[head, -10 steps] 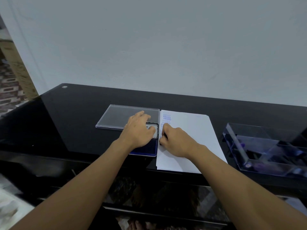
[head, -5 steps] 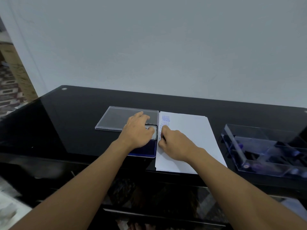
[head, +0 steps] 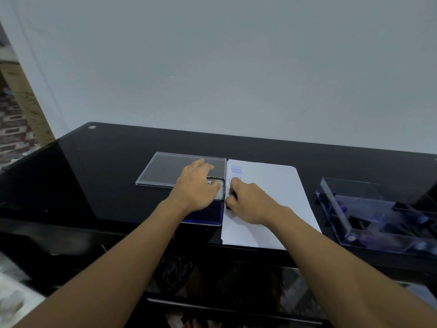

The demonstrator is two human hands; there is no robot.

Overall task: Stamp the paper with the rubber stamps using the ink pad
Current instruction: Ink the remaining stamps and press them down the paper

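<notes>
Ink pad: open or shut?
Open. Its clear lid lies flat on the table behind the exposed blue pad under the left hand.

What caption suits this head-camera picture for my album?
Right hand holds a stamp at the paper edge; left hand rests on the ink pad.

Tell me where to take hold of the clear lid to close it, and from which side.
Probably the far edge of the lid, reached from above and behind. It lies open and flat on the table, and its near edge meets the ink pad under the left hand, so that side looks hinged; the far edge is free to lift.
</notes>
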